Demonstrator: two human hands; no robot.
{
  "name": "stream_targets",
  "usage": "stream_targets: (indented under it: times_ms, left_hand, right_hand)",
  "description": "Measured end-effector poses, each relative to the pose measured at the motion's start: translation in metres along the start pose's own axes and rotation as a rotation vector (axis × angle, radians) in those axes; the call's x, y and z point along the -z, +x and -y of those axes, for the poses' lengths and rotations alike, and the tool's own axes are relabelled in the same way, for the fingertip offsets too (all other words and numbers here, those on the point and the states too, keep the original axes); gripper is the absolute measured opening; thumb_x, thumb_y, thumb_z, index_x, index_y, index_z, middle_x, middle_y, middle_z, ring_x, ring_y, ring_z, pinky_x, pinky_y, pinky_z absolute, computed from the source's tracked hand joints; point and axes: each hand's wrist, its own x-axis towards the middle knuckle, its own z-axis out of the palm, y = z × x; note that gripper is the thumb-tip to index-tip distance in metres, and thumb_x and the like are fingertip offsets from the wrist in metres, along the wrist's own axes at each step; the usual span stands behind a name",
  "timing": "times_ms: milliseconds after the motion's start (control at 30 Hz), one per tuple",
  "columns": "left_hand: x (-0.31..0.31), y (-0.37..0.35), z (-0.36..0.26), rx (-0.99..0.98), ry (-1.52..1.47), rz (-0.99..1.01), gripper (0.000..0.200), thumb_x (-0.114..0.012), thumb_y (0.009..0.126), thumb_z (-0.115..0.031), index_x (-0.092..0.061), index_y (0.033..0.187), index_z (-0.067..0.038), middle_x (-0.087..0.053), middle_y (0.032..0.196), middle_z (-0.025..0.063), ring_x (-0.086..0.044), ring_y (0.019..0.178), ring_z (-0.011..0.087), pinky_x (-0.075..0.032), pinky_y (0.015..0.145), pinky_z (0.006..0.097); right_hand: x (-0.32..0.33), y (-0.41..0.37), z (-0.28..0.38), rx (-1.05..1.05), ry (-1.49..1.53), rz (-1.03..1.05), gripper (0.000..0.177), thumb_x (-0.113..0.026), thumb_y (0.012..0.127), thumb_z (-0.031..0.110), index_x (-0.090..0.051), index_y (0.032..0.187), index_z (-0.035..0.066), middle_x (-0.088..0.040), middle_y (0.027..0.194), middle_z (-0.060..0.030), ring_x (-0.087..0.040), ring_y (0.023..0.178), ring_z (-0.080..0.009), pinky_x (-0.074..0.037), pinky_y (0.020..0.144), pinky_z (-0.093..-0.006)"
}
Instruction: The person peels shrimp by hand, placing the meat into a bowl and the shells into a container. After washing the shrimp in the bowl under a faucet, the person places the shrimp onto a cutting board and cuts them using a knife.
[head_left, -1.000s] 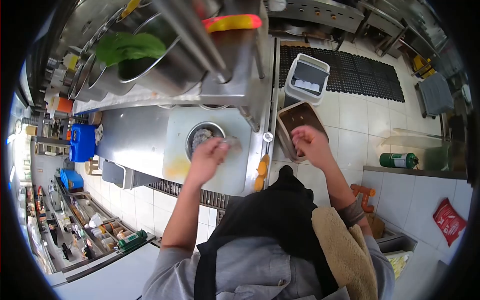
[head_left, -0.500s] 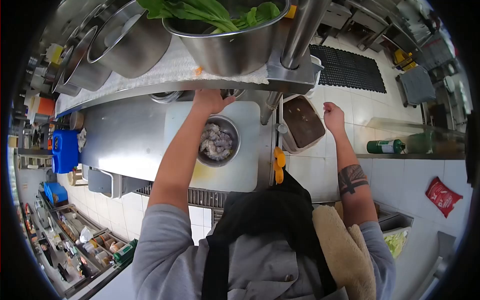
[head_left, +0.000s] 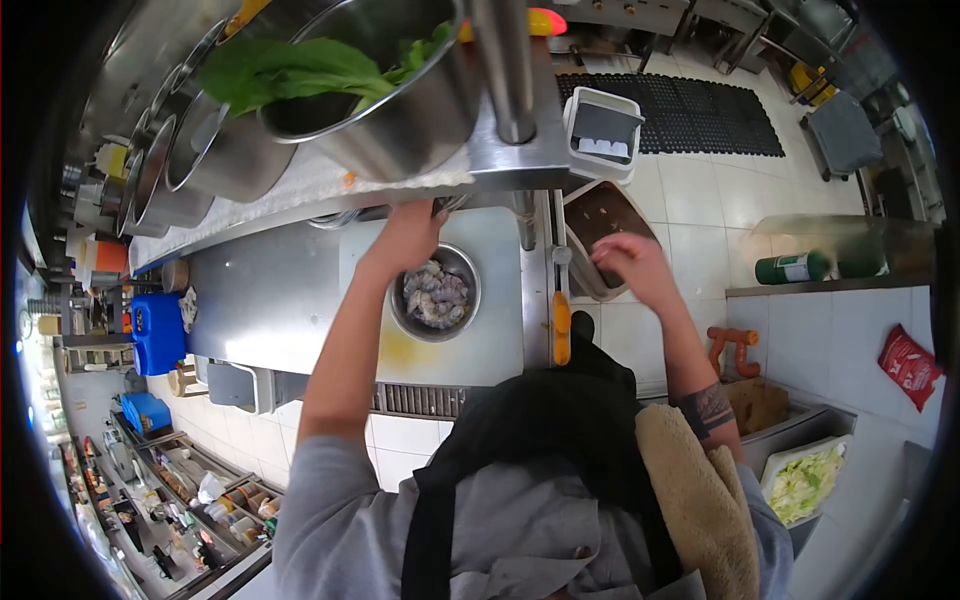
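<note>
From here I see the left hand (head_left: 410,238) reach to the shelf (head_left: 520,172), its fingertips out of sight, so I can't tell whether they grip anything. The right hand's (head_left: 640,268) fingers bend loosely; whether their tips meet isn't clear. What look like shrimp (head_left: 437,297) sit in the steel bowl (head_left: 472,284) beside the left wrist; a dropped forearm could knock it. The left arm stretches forward; the right bends near the bin (head_left: 598,203).
</note>
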Motion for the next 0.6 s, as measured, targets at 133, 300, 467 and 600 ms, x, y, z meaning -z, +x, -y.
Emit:
stream_targets:
  times_ms: [133, 300, 467, 600]
  left_hand:
    - [0.009, -0.053, -0.121, 0.398, -0.501, 0.078, 0.051, -0.061, 0.097, -0.012, -0.043, 0.141, 0.007, -0.062, 0.122, 0.0304, -0.062, 0.112, 0.0475, -0.048, 0.102, 0.0476]
    - [-0.034, -0.067, -0.189, 0.152, -0.753, 0.100, 0.072, -0.066, 0.095, -0.009, -0.033, 0.159, -0.007, -0.052, 0.143, 0.0231, -0.060, 0.127, 0.0339, -0.047, 0.108, 0.0411]
    - [-0.013, -0.046, -0.217, -0.011, -0.353, -0.093, 0.057, -0.072, 0.095, -0.014, -0.052, 0.147, -0.002, -0.056, 0.141, 0.0182, -0.059, 0.128, 0.0300, -0.047, 0.108, 0.0396]
    - [-0.035, -0.019, -0.231, 0.177, -0.733, 0.051, 0.038, -0.067, 0.099, -0.023, -0.063, 0.130, -0.002, -0.071, 0.101, 0.0190, -0.069, 0.094, 0.0395, -0.055, 0.089, 0.0468]
  right_hand:
    - [-0.065, -0.012, 0.033, 0.058, 0.165, 0.339, 0.033, -0.065, 0.103, 0.014, -0.063, 0.131, -0.004, -0.075, 0.101, -0.0092, -0.071, 0.096, -0.0146, -0.057, 0.087, -0.0290]
    - [-0.068, -0.003, 0.055, -0.005, 0.200, 0.270, 0.025, -0.062, 0.102, 0.015, -0.065, 0.122, 0.000, -0.074, 0.095, -0.0094, -0.073, 0.084, -0.0173, -0.057, 0.077, -0.0304]
    - [0.003, 0.002, 0.055, -0.136, 0.226, 0.575, 0.020, -0.058, 0.100, 0.012, -0.066, 0.114, 0.001, -0.071, 0.085, -0.0066, -0.065, 0.070, -0.0109, -0.055, 0.065, -0.0290]
    - [0.023, 0.000, 0.057, -0.023, 0.118, 0.566, 0.017, -0.060, 0.100, 0.017, -0.069, 0.103, 0.002, -0.069, 0.080, -0.0048, -0.062, 0.065, -0.0101, -0.051, 0.061, -0.0286]
